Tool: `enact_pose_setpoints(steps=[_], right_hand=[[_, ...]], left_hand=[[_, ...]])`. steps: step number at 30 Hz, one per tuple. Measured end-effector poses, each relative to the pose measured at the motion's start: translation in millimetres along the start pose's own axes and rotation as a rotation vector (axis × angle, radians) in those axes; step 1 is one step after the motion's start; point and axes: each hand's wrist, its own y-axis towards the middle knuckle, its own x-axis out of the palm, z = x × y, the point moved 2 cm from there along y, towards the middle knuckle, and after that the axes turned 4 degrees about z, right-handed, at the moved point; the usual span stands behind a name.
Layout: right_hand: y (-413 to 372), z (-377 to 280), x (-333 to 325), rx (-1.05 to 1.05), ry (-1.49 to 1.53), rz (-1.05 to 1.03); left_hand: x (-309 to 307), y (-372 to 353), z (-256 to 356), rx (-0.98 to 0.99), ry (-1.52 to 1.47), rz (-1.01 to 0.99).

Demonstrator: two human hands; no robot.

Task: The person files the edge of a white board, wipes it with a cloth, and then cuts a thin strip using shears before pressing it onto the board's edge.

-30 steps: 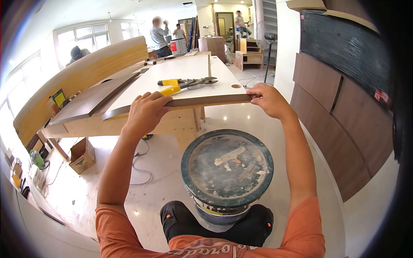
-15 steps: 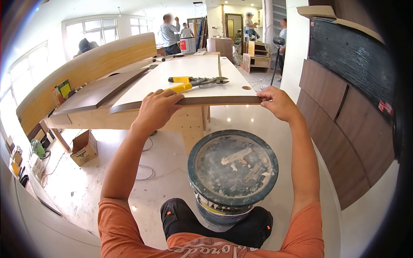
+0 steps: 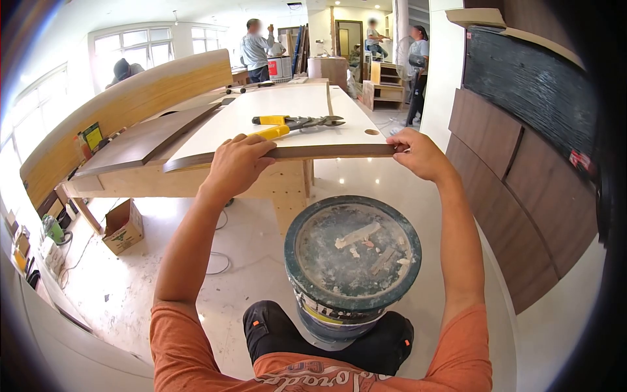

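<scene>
A white board [image 3: 287, 101] with a dark brown front edge lies on the wooden workbench [image 3: 248, 186]. My left hand [image 3: 238, 162] grips that front edge, fingers over the top and thumb against the side. At the board's right front corner, my right hand [image 3: 423, 155] is closed in a pinch on the edge. Whether a thin strip is also between those fingertips I cannot make out. Yellow-handled pliers [image 3: 313, 122] rest on the board between my hands, jaws pointing right. A round hole [image 3: 370, 132] shows near the right corner.
A dusty lidded bucket [image 3: 356, 251] stands between my knees. Brown panels [image 3: 516, 189] lean at the right wall. Left are a curved wooden piece [image 3: 130, 108], a dark board [image 3: 147, 140] and a cardboard box [image 3: 124, 228]. Several people, including a standing person [image 3: 256, 52], are farther back.
Both hands keep their places on the board edge. The view has turned slightly right, and a person at the back right now shows more fully.
</scene>
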Motion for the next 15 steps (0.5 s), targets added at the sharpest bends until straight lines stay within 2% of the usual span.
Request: enact_pose_setpoints(steps=[3,6,7,11,15], right_hand=[[-2,-7,2,-0.092,-0.118,0.005],[-3,-20,10,-0.223,-0.287,0.104],[-4,-32,13,-0.211,-0.283,0.088],[7,-35,31,-0.376,-0.239,0.096],[12,-38,37,-0.332,-0.217,0.034]], left_hand=[[0,0,-2,-0.041,-0.072,-0.014],[1,1,-3,-0.048,-0.083,-0.010],[0,1,-3,-0.057,-0.093,-0.014],[-1,3,-1,-0.089,-0.114,-0.022],[-2,4,0,-0.116,-0.129,-0.043]])
